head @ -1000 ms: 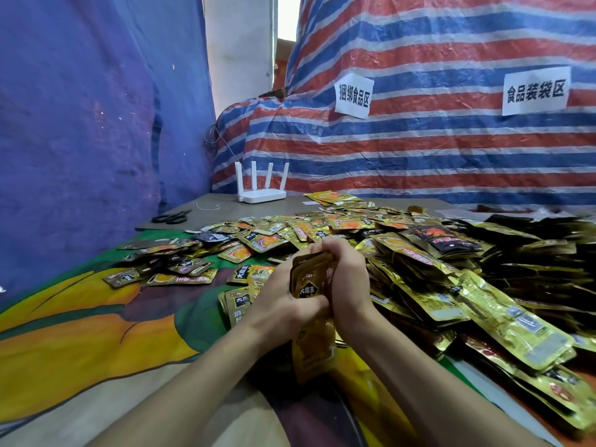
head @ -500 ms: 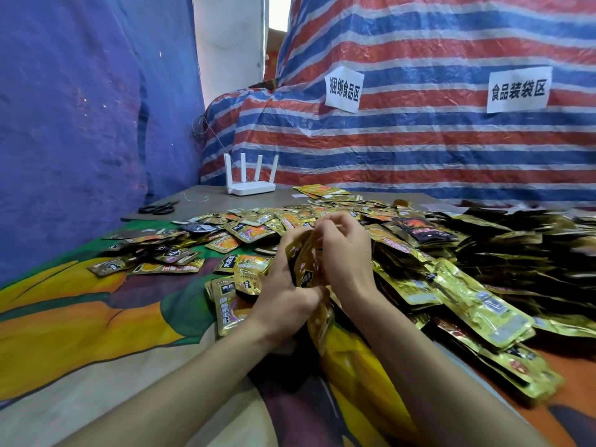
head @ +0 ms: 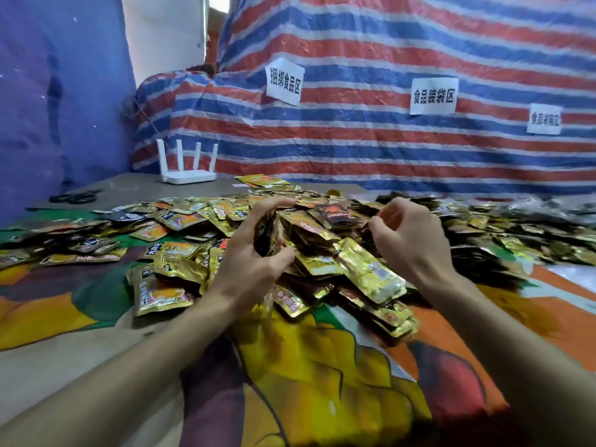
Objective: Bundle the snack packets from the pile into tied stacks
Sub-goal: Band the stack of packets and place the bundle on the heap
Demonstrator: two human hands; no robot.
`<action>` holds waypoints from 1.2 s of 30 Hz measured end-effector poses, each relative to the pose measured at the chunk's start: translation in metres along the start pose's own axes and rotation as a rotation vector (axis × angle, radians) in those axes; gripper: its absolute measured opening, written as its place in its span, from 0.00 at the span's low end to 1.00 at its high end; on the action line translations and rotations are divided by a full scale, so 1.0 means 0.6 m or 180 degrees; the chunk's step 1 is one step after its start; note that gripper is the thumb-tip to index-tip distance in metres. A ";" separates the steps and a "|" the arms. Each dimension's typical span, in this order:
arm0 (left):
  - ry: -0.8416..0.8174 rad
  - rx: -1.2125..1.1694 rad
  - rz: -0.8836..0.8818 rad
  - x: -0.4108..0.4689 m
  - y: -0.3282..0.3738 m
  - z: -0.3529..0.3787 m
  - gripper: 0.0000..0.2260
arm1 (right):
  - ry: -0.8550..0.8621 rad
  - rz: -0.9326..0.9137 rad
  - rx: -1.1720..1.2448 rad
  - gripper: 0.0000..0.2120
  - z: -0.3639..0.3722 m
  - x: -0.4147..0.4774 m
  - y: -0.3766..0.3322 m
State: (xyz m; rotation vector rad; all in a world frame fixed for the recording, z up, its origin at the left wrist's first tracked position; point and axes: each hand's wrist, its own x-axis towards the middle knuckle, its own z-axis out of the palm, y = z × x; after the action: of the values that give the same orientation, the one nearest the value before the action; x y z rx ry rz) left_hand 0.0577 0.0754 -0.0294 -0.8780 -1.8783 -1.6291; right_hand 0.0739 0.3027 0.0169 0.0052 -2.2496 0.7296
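Observation:
A wide pile of gold and black snack packets [head: 361,272] covers the middle and right of the table. My left hand [head: 254,266] grips a small upright stack of packets [head: 269,233] at the pile's near left side, fingers curled round it. My right hand [head: 409,237] hovers over the pile to the right, apart from the stack, fingers loosely curled. I cannot tell whether it pinches anything; its fingertips are blurred.
A colourful printed cloth [head: 322,375] covers the near table. A white router [head: 188,177] and black scissors [head: 75,197] sit at the far left on the bare tabletop. A striped tarp [head: 371,150] with paper labels rises behind. Loose packets [head: 161,295] lie left of my hand.
My right hand has left the stack and moved right over the pile. My left hand alone keeps the stack. The view has shifted closer and to the right.

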 end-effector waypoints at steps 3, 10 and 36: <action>0.0058 0.0007 0.0092 -0.011 -0.005 0.006 0.27 | -0.0518 0.0637 -0.1297 0.07 -0.054 0.016 0.072; 0.0093 -0.0007 0.0134 -0.028 -0.012 -0.003 0.26 | -0.1453 0.1150 -0.2469 0.07 -0.092 -0.029 0.193; -0.0243 -0.0041 -0.0011 -0.043 -0.010 -0.005 0.25 | -0.0981 0.1525 -0.1584 0.12 -0.111 -0.001 0.251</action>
State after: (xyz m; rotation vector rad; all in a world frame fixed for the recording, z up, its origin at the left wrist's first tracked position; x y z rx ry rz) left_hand 0.0705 0.0683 -0.0516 -0.9553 -1.9236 -1.6328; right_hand 0.0854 0.4620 -0.0221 -0.7256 -2.7102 0.4008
